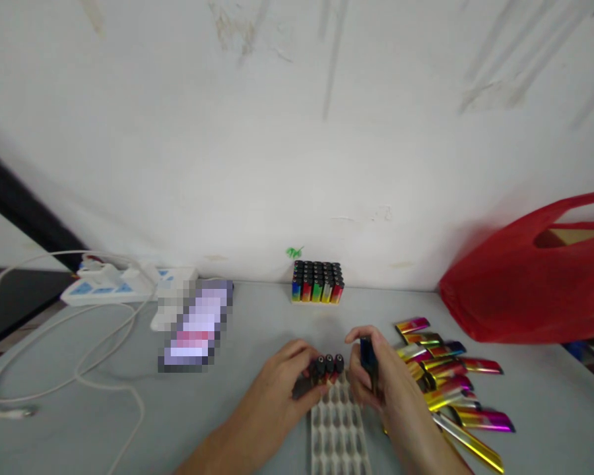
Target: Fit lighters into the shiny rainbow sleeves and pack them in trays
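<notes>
Small upright lighters with black tops and reddish bodies [329, 365], three of them, stand in a short row at the fingertips of our left hand [280, 381]. Thumb and fingers of this hand bend around the left side of the row and seem to steady it; how firmly they press, we cannot tell. Under these fingers, and reaching from them toward our body, lies a cream-coloured plastic tray with rows of hollow pockets [339, 429]. The lower ends of the three are hidden, so we cannot say if they sit in pockets.

Our right hand [383, 386], just to the right of the row, grasps a slim, shiny, dark-blue piece [368, 359] nearly upright between thumb and curled fingers.

We judge that the step is to set pieces upright side by side. To do it well, we should keep the left fingers light, so that no neighbour tips. The right fingers should hold the piece high, leaving its bottom free to find a pocket, and lower it vertically. Beyond both hands' fingertips, the dense block of multicoloured black-topped lighters [317, 285] gives a good model of even rows. Right of the right fingers lies a loose heap of flat, shiny, metallic-coloured pieces [445, 396]; our forearm should avoid brushing it.
</notes>
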Available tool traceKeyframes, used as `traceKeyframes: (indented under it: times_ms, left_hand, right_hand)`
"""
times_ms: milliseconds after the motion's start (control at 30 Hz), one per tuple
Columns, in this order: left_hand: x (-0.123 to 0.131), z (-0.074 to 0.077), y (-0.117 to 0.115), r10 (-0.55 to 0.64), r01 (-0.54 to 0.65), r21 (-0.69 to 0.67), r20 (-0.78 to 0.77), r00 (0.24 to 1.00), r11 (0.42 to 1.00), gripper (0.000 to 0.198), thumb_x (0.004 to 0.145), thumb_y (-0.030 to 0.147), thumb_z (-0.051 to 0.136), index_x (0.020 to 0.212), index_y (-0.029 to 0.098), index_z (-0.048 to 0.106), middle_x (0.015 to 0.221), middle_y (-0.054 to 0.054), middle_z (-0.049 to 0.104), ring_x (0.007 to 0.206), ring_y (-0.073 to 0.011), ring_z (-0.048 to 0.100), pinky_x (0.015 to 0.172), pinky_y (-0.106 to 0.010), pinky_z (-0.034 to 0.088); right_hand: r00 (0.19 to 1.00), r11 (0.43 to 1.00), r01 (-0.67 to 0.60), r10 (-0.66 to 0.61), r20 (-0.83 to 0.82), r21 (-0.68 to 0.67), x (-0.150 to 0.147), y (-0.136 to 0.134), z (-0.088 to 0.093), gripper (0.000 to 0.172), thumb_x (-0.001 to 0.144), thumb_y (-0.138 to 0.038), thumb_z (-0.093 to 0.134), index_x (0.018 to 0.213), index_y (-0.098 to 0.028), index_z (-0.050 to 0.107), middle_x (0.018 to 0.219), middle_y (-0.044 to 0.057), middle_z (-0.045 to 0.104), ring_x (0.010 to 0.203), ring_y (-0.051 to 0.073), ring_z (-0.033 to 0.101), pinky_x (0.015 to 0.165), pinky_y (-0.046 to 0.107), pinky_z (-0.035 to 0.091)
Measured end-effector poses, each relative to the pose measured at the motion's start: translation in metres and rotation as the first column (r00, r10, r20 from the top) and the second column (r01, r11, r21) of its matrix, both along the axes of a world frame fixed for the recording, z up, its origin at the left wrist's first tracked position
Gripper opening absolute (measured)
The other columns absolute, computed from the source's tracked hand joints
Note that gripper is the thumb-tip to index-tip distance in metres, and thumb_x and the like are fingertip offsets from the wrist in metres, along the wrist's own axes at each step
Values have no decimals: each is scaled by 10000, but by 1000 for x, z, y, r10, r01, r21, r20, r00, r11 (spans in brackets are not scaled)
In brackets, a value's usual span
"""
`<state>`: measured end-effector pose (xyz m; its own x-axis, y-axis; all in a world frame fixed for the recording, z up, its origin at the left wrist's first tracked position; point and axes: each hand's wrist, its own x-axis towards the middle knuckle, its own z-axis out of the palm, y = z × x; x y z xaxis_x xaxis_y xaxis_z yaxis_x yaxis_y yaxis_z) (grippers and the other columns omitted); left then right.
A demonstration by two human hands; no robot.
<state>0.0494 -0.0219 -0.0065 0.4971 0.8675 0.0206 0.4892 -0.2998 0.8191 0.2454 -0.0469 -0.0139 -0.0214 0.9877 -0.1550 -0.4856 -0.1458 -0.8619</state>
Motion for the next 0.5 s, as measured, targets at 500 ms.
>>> traceKeyframes:
  times_ms: [500]
  left_hand:
    - [0,-3,0,5,-5,2,-3,1000,1000,25,961,198,732,980,202,717,1018,-30,685,937,-217,658,832,-297,482]
  right_hand:
    - [941,998,60,-48,-334,26,-3,3,15,176,888,-332,724,768,-224,656,798,-8,401,778,200,381,801,327,433]
